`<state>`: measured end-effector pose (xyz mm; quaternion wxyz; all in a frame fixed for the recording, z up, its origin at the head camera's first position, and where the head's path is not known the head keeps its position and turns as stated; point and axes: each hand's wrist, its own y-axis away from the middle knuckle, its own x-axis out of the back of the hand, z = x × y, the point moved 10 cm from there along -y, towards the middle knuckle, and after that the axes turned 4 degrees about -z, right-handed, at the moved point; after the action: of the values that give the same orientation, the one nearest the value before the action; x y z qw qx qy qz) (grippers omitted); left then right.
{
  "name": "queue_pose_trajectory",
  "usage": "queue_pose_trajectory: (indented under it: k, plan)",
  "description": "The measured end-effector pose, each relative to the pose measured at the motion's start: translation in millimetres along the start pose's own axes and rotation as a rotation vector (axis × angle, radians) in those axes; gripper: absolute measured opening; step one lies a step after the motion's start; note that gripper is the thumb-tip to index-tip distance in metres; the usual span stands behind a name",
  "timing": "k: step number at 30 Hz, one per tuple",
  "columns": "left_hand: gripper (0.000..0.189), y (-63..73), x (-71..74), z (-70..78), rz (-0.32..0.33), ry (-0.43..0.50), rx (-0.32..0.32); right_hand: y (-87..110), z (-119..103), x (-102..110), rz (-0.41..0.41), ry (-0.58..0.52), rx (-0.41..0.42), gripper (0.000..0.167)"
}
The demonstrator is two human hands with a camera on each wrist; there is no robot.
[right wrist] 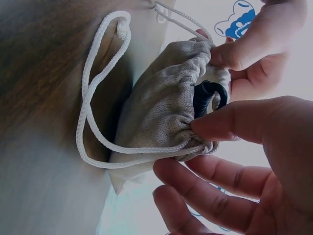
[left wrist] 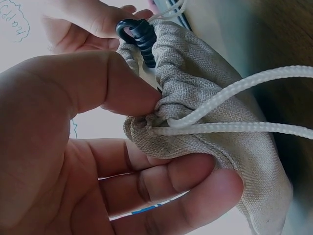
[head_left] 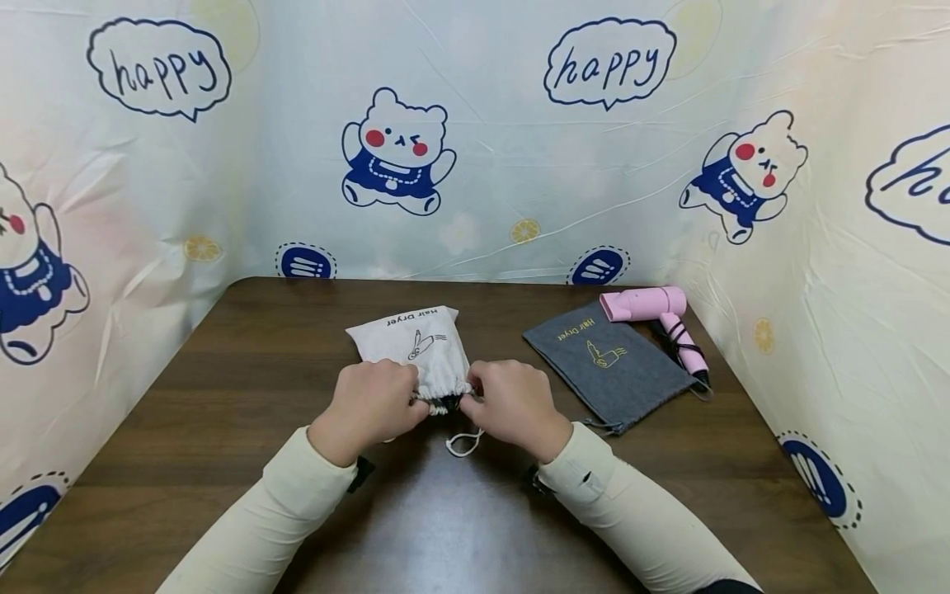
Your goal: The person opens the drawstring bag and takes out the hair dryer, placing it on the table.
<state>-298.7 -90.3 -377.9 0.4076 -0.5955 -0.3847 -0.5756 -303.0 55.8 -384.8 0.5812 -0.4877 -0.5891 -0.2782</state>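
Observation:
A light linen drawstring bag (head_left: 408, 330), printed "Hair Dryer", lies on the table with its gathered mouth toward me. My left hand (head_left: 371, 408) pinches the left side of that mouth between thumb and fingers. On the opposite side, my right hand (head_left: 515, 408) pinches the gathered rim the same way. Between them the mouth is partly drawn in, and a black ribbed cord end with a hanging loop (left wrist: 145, 41) shows in the gap. White drawstrings (right wrist: 90, 112) hang from both sides of the mouth. The rest of the bag's contents are hidden by the cloth.
To the right lies a flat dark grey drawstring bag (head_left: 575, 363) with yellow "Hair Dryer" print. A pink hair dryer (head_left: 646, 304) rests at its far corner, black cord wrapped on its handle. A printed curtain (head_left: 490, 165) surrounds the brown table (head_left: 260, 355).

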Motion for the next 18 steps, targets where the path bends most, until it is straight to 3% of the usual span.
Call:
queue_pose_trajectory:
  k: [18]
  plan:
    - [0.030, 0.1, 0.3, -4.1, -0.043, 0.000, 0.024, -1.6, 5.9, 2.4, 0.001, 0.005, -0.017, 0.014]
